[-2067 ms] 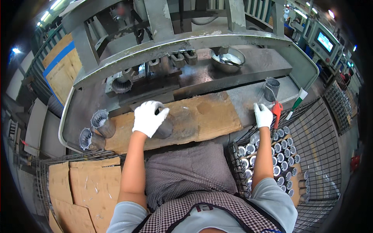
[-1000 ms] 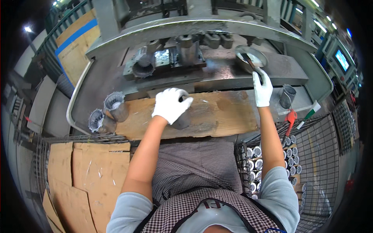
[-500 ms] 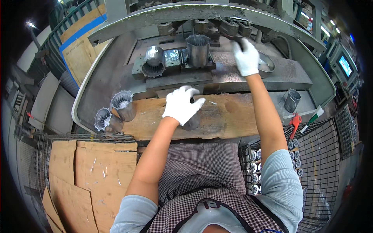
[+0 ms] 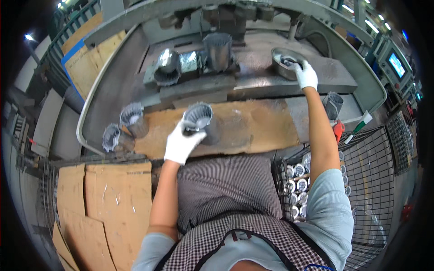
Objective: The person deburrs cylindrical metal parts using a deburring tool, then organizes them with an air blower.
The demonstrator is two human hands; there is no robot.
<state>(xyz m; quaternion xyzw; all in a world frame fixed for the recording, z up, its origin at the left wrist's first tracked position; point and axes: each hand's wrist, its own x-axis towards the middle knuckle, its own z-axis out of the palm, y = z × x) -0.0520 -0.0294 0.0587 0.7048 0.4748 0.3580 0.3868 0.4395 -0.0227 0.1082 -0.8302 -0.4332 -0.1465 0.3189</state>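
My left hand (image 4: 181, 143), in a white glove, is closed round the lower side of a finned metal cylinder (image 4: 197, 116) over the wooden board (image 4: 253, 122). Its open, ribbed end tilts up towards me. Farther right, my gloved right hand (image 4: 307, 77) is at the near right rim of a round metal bowl (image 4: 280, 67). The fingers curl over the rim; what they grip is hidden. Something dark and whitish lies in the bowl. Behind the board, another finned cylinder (image 4: 218, 52) stands upright on the machine fixture, and a shiny one (image 4: 166, 67) lies tilted beside it.
Two ragged-edged cylinders (image 4: 134, 119) stand at the board's left end. At right are another cylinder (image 4: 333, 106), a red tool (image 4: 338, 131) and a green-and-white brush-like tool (image 4: 359, 126). Wire baskets flank me: cardboard (image 4: 120, 194) left, metal parts (image 4: 299, 185) right. A machine beam (image 4: 131, 20) spans overhead.
My left hand has tipped up the cylinder from the board, baring its ribbed opening. My right hand has come down and nearer, from beyond the bowl with a dark object to the bowl's rim.
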